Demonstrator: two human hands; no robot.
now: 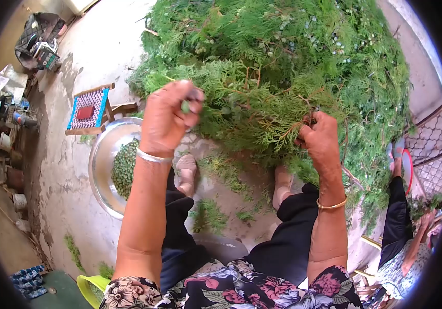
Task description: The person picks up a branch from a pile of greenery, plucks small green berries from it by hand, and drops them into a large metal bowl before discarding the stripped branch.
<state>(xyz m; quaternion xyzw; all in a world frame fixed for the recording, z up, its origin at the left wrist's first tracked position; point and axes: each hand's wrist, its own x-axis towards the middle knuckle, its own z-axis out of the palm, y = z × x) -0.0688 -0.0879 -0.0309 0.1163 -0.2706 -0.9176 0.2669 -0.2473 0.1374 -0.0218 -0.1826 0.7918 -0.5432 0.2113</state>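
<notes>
My left hand point(167, 116) is raised above the metal basin, its fingers curled round a small green cone point(185, 106). My right hand point(321, 138) is closed on the stem end of an evergreen sprig point(288, 121) with flat, scaly leaves. The sprig spreads leftward over a large heap of cut evergreen branches point(262, 46), where small pale cones show among the leaves. To the left, below my left hand, the shiny metal basin point(100, 177) holds a pile of small green cones point(124, 170). My left forearm hides the basin's right side.
A low woven stool point(88, 109) stands beyond the basin. Loose green scraps point(208, 216) lie on the concrete floor between my feet. A yellow-green tub point(89, 288) is at lower left. Another person point(403, 262) sits at right, holding greenery. Tools and containers line the left wall.
</notes>
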